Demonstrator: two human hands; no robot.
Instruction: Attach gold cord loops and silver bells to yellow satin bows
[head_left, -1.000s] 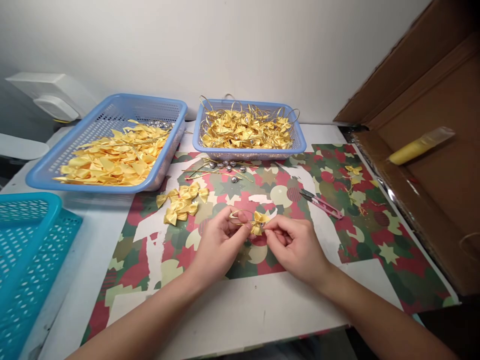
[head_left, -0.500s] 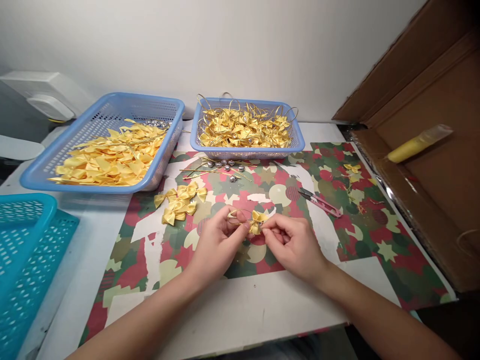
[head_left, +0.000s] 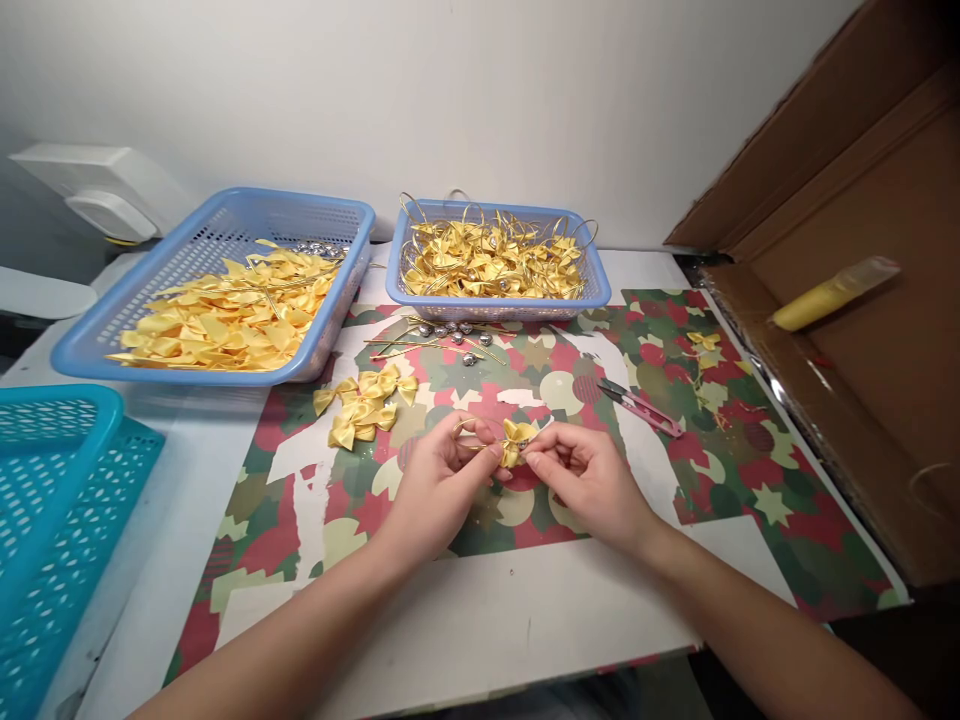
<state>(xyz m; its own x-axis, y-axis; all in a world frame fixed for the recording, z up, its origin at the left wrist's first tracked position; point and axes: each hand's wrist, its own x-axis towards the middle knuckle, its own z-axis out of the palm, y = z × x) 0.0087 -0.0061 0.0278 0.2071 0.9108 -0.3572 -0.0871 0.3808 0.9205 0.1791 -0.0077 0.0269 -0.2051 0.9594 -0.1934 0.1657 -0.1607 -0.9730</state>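
Observation:
Between my two hands, low over the patterned sheet, is a yellow ribbon bow (head_left: 514, 440) with a small silver bell at its middle. My left hand (head_left: 448, 470) is closed in a pinch on a looped gold cord (head_left: 463, 430) at the bow's left side. My right hand (head_left: 585, 475) pinches at the bow's right edge beside the bell; its fingertips hide what exactly they grip. Several loose yellow bows (head_left: 367, 405) lie to the left of my hands. Beyond them are silver bells (head_left: 469, 359) threaded on gold cords.
A blue basket (head_left: 187, 378) of yellow bows stands back left; another blue basket (head_left: 495, 300) holds bows with looped cords. A teal basket (head_left: 112, 500) is at the left edge. Pink thread snips (head_left: 641, 408) lie right. A cardboard wall (head_left: 847, 220) with a yellow tube (head_left: 832, 295) borders the right.
The bow stays between my hands, with the right fingertips shifted slightly at its edge beside the bell. The whole view has moved a little; the other things lie as before.

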